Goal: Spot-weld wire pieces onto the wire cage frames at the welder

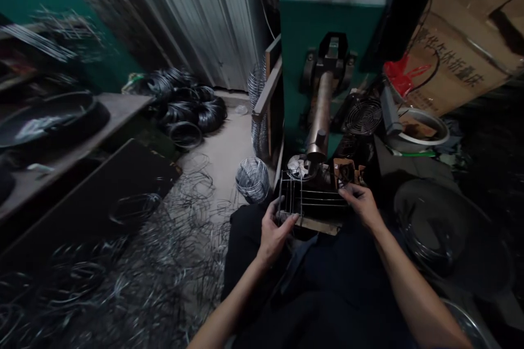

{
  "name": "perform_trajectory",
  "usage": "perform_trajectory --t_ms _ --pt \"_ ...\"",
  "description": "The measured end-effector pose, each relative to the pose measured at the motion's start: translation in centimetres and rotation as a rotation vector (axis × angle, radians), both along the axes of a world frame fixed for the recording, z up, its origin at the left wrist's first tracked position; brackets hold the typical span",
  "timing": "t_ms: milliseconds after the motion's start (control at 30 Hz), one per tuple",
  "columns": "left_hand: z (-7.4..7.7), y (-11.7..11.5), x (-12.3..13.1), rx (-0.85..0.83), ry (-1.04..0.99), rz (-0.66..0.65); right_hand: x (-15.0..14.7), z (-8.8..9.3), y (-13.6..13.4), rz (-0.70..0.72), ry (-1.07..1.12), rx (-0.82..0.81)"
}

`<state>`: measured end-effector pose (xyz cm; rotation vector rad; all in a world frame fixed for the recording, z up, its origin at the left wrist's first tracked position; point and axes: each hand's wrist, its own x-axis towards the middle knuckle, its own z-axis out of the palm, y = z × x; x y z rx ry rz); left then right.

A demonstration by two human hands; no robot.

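My left hand (278,229) grips a wire frame (302,196) of thin metal rods, thumb and fingers closed around its lower left side. Fingertips pinched together, my right hand (362,204) is at the right ends of the frame's long rods, beside a small brown cardboard box (346,169). What it pinches is too small and dark to make out. Just above the frame, the steel arm (323,112) of a green machine (292,87) points down towards me. A wooden strip (321,225) lies below the frame.
A bundle of wire rings (252,179) stands left of my knee. Loose wire pieces (164,262) litter the floor, and black wire coils (184,101) lie by the metal wall. Right of me are a dark round tray (438,223), a white bowl (426,128) and a large carton (462,38).
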<state>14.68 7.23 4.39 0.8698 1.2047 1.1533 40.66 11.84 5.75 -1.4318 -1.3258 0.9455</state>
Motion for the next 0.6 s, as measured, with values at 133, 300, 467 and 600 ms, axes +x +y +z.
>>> perform_trajectory --t_ms 133,300,467,600 --pt "0.4 0.2 0.4 -0.011 -0.006 -0.007 0.3 -0.1 0.5 -0.023 -0.007 0.008" --pt "0.6 0.8 0.9 0.011 -0.023 -0.008 0.7 -0.7 1.0 -0.045 0.021 0.02" --pt "0.7 1.2 1.3 0.029 -0.015 -0.01 1.2 -1.4 1.4 -0.061 0.039 0.016" --pt "1.0 1.6 1.5 0.048 0.0 0.001 1.4 -1.5 1.8 -0.068 0.041 0.021"
